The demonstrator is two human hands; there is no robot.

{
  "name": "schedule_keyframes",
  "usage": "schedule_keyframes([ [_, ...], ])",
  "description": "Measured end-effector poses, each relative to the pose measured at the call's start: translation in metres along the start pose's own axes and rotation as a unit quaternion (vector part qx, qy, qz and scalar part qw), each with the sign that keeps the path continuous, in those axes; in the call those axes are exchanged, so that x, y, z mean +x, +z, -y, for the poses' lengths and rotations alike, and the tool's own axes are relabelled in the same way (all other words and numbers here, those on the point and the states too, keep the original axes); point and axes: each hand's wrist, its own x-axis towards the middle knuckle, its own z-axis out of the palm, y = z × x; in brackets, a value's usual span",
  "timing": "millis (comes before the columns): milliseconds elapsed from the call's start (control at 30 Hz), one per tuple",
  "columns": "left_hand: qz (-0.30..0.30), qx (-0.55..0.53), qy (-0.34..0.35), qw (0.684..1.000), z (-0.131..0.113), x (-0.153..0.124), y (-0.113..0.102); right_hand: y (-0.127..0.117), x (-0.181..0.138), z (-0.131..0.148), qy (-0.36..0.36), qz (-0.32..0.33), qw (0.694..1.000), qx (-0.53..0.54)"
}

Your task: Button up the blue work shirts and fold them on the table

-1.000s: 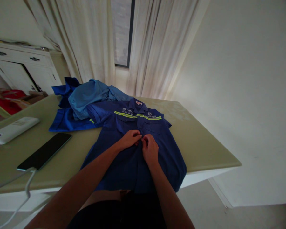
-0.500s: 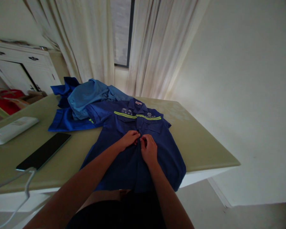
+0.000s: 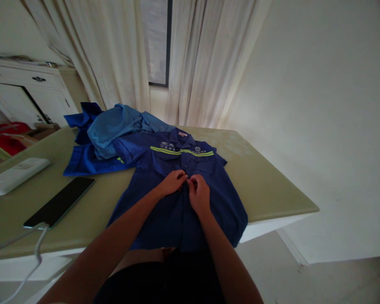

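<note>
A dark blue work shirt (image 3: 221, 198) with yellow reflective stripes across the chest lies face up on the pale green table (image 3: 266, 190), collar away from me. My left hand (image 3: 171, 183) and my right hand (image 3: 199, 195) meet at the shirt's front placket, mid-chest. Both pinch the fabric there with fingers pressed together. Whether a button is between the fingertips is too small to see.
A heap of lighter blue and royal blue garments (image 3: 110, 131) lies behind the shirt to the left. A black phone (image 3: 59, 202) with a white cable and a white power bank (image 3: 14, 175) sit at the left. Curtains hang behind, and the table's right edge drops to the floor.
My hands stay pinched at the placket, with only slight finger movement. The view has shifted a little.
</note>
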Motion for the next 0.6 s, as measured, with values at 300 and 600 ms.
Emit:
schedule_keyframes([
  [300,-0.018,0.146,0.154,0.977,-0.007,-0.006,-0.003,0.003,0.008,-0.017,0.194,-0.019,0.963,0.188],
  [600,-0.071,0.392,0.211,0.893,-0.007,-0.016,-0.010,0.002,0.010,-0.011,0.181,0.034,0.976,0.116],
])
